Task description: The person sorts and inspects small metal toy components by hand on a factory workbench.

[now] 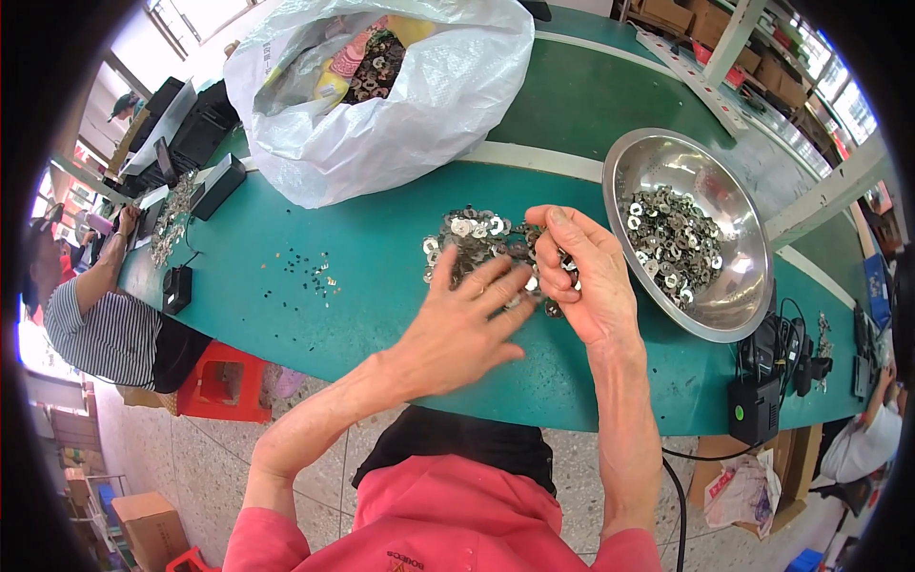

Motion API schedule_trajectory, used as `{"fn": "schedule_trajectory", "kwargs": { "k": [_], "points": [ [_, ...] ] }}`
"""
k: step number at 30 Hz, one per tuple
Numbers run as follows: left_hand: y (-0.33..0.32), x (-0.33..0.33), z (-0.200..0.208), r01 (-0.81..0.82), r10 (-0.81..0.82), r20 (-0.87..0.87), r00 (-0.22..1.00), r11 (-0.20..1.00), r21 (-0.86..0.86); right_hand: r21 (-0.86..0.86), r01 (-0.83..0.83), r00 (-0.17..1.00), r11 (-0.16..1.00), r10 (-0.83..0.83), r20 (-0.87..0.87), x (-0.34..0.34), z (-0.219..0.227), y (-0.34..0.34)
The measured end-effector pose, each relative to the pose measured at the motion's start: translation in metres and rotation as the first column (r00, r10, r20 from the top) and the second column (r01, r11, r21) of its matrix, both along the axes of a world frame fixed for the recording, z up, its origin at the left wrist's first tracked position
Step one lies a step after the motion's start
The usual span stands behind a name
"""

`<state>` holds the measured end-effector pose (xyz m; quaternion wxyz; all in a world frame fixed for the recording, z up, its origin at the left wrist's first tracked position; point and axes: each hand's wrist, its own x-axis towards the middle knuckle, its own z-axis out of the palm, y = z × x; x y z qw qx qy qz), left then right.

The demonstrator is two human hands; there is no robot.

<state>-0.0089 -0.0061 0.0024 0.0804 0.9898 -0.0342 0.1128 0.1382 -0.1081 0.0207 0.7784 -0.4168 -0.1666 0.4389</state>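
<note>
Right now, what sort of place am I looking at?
Likely a small-parts workshop: a long green worktable, a metal bowl of small metal parts, and a striped-shirted co-worker beside another pile.

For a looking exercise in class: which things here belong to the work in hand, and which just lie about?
In the work:
- metal parts, heaped
- right hand, holding some
- left hand, over them
- bowl of similar parts
- sack, probably

Apparently lying about:
- red stool
- cardboard box
- black box

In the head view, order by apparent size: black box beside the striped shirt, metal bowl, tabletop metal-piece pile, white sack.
White sack
Metal bowl
Metal-piece pile, partly hidden by the left hand
Black box
</note>
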Motion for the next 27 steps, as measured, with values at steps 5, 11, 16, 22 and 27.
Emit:
{"fn": "schedule_trajectory", "kwargs": {
  "k": [5, 11, 16, 22, 27],
  "points": [
    [0.012, 0.000, 0.004, -0.057, 0.057, 0.005, 0.998, 0.998, 0.038, 0.044, 0.021, 0.998, 0.999, -0.023, 0.052, 0.003, 0.008, -0.008],
    [-0.018, 0.024, 0.001, 0.113, -0.109, 0.081, 0.991, 0.993, -0.046, 0.140, 0.077, 0.993, 0.987, -0.088, 0.079, 0.005, 0.012, -0.008],
    [-0.008, 0.038, -0.010, 0.071, -0.069, 0.109, 0.992, 0.997, -0.016, 0.138, 0.071, 0.996, 0.988, -0.078, 0.049, 0.004, 0.008, -0.006],
    [0.014, 0.022, 0.002, -0.076, 0.071, 0.086, 0.994, 0.996, 0.053, 0.059, 0.047, 0.997, 0.997, -0.050, 0.053, 0.000, 0.008, -0.005],
    [0.042, 0.004, 0.010, -0.212, 0.240, 0.200, 0.950, 0.966, -0.150, -0.046, 0.075, 0.996, 0.996, -0.072, 0.061, 0.000, 0.002, -0.001]
  ]
}}
